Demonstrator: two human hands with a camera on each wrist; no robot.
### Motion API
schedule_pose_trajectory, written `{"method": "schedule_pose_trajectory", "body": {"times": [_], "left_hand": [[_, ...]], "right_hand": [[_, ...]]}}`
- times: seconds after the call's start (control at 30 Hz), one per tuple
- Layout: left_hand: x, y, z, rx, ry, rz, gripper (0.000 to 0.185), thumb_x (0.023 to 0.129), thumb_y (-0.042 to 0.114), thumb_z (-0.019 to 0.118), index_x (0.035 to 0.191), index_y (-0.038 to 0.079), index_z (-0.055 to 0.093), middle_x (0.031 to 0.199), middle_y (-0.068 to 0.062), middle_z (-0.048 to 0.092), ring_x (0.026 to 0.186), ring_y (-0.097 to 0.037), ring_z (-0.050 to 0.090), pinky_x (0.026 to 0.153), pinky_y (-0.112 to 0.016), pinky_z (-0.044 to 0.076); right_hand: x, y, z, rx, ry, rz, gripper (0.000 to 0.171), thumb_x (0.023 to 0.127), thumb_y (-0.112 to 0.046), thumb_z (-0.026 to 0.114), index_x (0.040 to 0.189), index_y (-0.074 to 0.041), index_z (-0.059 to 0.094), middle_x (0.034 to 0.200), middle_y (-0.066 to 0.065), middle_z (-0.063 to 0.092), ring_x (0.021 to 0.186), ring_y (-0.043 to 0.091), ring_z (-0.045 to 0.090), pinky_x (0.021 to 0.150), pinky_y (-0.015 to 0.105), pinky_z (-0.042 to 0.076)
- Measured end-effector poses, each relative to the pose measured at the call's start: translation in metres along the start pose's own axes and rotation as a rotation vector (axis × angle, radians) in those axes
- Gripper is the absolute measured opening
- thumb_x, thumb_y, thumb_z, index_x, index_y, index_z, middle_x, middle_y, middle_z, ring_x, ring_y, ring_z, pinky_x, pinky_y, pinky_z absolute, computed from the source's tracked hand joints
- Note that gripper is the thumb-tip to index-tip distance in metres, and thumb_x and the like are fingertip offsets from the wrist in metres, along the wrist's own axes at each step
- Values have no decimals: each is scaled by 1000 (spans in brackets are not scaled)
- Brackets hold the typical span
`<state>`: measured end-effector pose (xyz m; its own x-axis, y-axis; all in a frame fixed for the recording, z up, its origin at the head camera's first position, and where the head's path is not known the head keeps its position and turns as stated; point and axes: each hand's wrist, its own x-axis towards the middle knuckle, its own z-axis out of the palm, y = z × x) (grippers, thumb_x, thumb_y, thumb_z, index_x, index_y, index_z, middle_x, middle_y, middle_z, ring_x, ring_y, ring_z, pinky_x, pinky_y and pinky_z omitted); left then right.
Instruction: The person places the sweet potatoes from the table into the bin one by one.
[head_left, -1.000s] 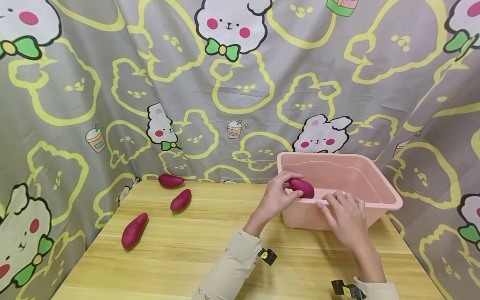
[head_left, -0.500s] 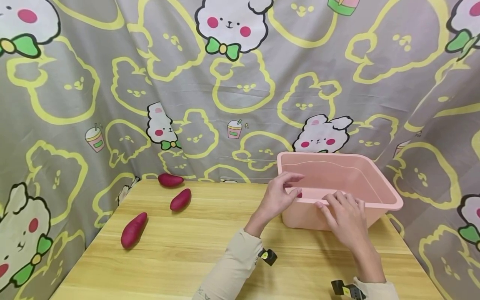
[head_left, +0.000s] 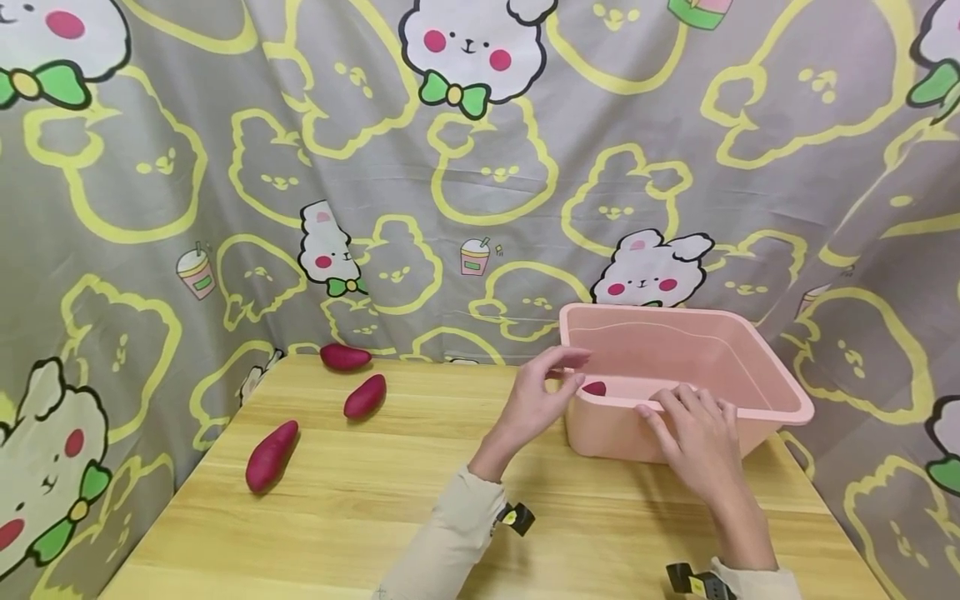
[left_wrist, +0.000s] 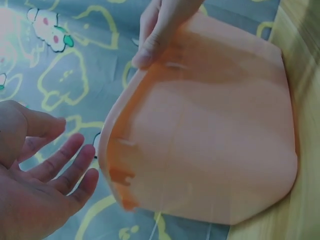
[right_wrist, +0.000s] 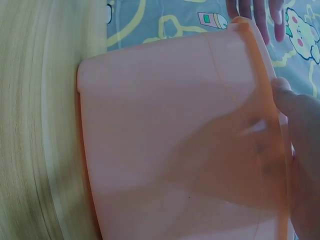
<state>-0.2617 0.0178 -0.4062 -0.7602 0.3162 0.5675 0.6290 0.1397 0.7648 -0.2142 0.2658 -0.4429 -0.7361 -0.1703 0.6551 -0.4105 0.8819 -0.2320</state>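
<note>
The left hand [head_left: 538, 398] hangs just outside the near left corner of the pink tub [head_left: 780, 392], with its fingers [left_wrist: 65, 165] spread and relaxed and nothing between them. In the left wrist view the palm faces the tub wall but does not touch it. One purple sweet potato [head_left: 595, 387] lies inside the tub, low against the near wall, just at 3 o'clock from the left fingertips; only its top shows over the rim.

The right hand [head_left: 697, 442] rests on the near rim of the tub, its fingers [head_left: 678, 400] bent over the edge, and so it steadies the tub on the wooden surface [head_left: 390, 500]. In the right wrist view the fingertip [right_wrist: 287, 102] presses on the rim from outside.

Three more sweet potatoes lie on the surface to the left: the nearest one [head_left: 364, 396] at 9 o'clock from the left hand, one [head_left: 345, 357] behind it near the curtain [head_left: 225, 167], and a long one [head_left: 271, 455] at about 8 o'clock, well apart.

To do this step well, I judge that the right hand should keep its light press on the rim, because the tub looks thin and may slide. The left hand should go in a low, straight way to the nearest potato and take it around the thick middle, not at the pointed end, so it does not roll away.
</note>
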Motion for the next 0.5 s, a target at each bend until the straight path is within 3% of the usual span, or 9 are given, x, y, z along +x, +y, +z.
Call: {"method": "schedule_pose_trajectory", "body": {"times": [0.17, 0.5], "left_hand": [[-11, -1, -9, 17, 13, -8, 28, 99, 6, 67, 126, 9, 69, 119, -5, 71, 111, -15, 66, 89, -33, 55], [-21, -3, -27, 36, 25, 21, 28, 98, 3, 66, 126, 3, 68, 119, -13, 71, 111, -20, 66, 90, -48, 55]], "right_hand": [[-2, 1, 0, -1, 0, 2, 18, 98, -33, 69, 101, -15, 66, 94, 4, 58, 99, 35, 52, 87, 60, 29], [-1, 1, 0, 5, -1, 0, 19, 97, -32, 70, 101, -14, 67, 95, 6, 59, 100, 36, 52, 88, 61, 28]]}}
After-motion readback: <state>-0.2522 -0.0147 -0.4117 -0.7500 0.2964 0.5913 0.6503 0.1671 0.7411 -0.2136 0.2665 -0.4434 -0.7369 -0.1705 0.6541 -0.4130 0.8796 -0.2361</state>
